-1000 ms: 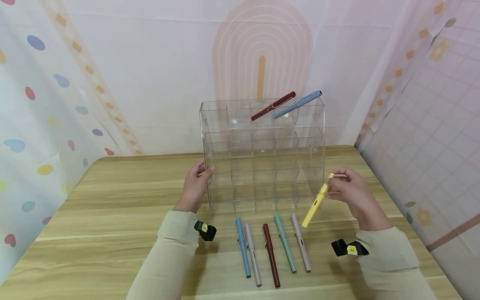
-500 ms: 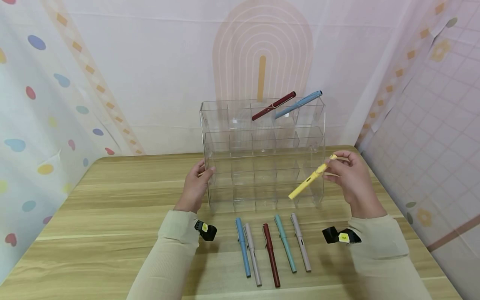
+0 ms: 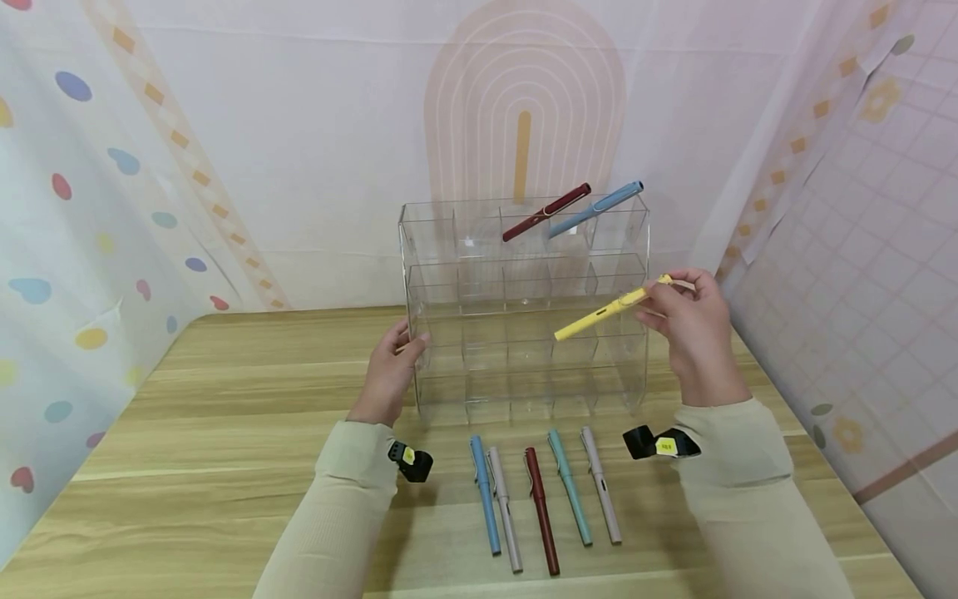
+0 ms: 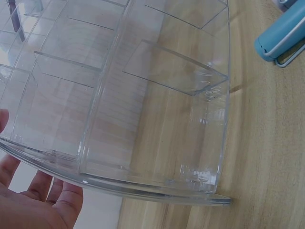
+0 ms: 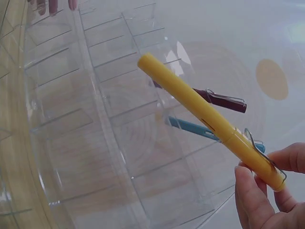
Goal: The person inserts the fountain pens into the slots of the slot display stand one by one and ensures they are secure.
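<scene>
Pen [image 3: 599, 318], yellow, slants leftward, clip end [image 5: 251, 161] within the right grip [image 3: 696, 324].

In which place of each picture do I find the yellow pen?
Head: the yellow pen is right of centre, pinched by the right hand.
Left wrist: not in it.
Right wrist: slanting from upper middle to lower right.
Shared landmark: the clear rack shows in all three.
</scene>
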A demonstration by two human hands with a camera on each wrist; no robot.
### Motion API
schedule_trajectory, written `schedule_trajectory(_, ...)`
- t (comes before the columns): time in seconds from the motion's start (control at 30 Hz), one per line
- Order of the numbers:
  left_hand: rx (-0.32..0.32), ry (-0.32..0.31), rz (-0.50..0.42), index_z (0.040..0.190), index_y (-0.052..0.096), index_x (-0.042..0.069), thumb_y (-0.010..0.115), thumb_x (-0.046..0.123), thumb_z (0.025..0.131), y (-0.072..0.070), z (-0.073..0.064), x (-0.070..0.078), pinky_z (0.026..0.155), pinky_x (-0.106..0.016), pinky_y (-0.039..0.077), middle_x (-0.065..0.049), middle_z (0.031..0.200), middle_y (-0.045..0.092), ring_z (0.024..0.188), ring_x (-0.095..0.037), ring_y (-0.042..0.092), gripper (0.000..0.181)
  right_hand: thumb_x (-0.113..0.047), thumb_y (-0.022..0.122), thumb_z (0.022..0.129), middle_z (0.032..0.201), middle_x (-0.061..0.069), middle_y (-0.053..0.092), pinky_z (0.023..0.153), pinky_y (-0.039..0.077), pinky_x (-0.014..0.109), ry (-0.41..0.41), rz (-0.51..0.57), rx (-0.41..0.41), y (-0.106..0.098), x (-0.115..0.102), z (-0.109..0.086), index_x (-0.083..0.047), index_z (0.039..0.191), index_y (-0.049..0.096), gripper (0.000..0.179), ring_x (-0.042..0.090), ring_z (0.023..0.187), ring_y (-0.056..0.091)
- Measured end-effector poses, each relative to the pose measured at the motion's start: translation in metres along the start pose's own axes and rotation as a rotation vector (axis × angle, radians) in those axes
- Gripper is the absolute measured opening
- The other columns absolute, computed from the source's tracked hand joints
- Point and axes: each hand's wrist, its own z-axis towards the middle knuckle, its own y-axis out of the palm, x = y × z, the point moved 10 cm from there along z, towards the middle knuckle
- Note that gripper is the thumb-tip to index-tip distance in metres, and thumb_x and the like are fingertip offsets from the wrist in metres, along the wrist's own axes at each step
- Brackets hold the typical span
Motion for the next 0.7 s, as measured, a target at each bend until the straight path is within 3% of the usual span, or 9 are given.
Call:
schedule_trajectory(0.17, -0.004, 0.001, 0.005, 0.148, 0.037, 0.014, 0.050, 0.022, 0.101, 0.000, 0.000, 0.000, 0.102, -0.046, 0.034, -0.016, 0.139, 0.039, 0.123, -0.029, 0.040, 0.050, 0.002, 0.060, 0.090, 0.095, 0.008, 0.049, 0.063, 0.055, 0.021, -0.021, 0.053, 0.034, 0.005, -0.005, 0.003, -0.011, 0.098, 0.044, 0.022, 0.009, 0.069, 0.064)
schedule_trajectory(0.7, -0.004, 0.003, 0.002, 0.147, 0.038, 0.013, 0.051, 0.022, 0.100, 0.000, 0.000, -0.002, 0.103, -0.050, 0.033, -0.016, 0.138, 0.040, 0.124, -0.031, 0.040, 0.050, -0.001, 0.064, 0.089, 0.095, 0.007, 0.046, 0.065, 0.055, 0.021, -0.125, 0.072, 0.152, 0.023, -0.019, 0.012, -0.012, 0.098, 0.045, 0.024, 0.011, 0.075, 0.067)
